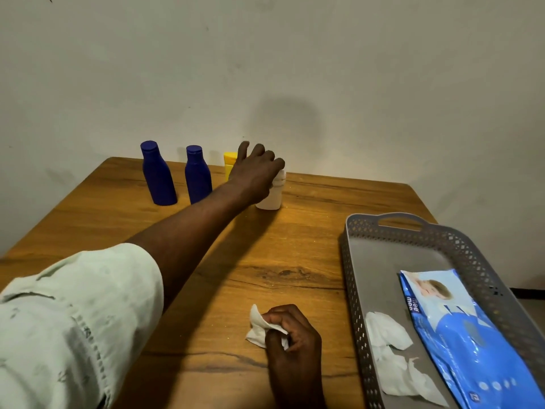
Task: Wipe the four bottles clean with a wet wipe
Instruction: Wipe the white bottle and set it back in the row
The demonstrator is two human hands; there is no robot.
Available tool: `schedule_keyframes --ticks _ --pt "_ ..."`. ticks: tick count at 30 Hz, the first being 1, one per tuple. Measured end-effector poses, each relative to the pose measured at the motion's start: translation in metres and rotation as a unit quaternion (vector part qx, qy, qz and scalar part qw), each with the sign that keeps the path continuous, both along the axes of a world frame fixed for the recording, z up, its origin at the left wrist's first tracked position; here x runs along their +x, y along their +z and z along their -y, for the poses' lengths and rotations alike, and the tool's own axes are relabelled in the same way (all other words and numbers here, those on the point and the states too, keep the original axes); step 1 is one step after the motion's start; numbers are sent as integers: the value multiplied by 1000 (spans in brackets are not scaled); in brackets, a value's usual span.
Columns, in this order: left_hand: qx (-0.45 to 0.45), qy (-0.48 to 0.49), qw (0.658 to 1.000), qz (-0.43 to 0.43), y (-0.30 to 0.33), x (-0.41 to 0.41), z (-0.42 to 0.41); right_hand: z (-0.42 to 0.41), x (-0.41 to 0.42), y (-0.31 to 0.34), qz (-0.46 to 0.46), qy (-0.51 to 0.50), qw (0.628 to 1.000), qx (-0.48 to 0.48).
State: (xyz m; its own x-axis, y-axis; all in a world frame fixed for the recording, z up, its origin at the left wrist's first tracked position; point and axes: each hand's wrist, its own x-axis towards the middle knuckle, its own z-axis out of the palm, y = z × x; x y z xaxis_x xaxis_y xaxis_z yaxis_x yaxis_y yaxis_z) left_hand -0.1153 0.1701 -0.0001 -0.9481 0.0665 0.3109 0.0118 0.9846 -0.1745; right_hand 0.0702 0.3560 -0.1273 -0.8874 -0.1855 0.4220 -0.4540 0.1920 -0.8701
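Sleeve (pixel 73 314) of the left arm fills the near view. Risk: reaching over the row, the left hand (pixel 255 172) could topple the white bottle (pixel 272 197) or knock the yellow bottle (pixel 230 162) just beside it. Its fingers curl over the white bottle's top; firm grip unconfirmed. Right hand (pixel 295 335) clenches a crumpled wet wipe (pixel 261 329) on the table (pixel 265 261)
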Motion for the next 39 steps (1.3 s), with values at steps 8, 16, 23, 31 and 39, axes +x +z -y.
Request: schedule_keyframes --ticks 8,16,23,31,39 --pt "401 -71 912 -47 -6 83 -20 -1 1 2 25 0 1000 -5" --pt "668 -122 733 -42 1 210 -39 -3 3 6 81 2 996 -20" --pt "684 -175 708 -29 -4 274 -57 -11 6 14 152 5 988 -39" --pt "674 -152 723 0 -48 306 -76 -15 12 16 210 -24 974 -79" --pt "698 -116 706 30 -61 303 -78 -20 24 17 229 -16 969 -96"
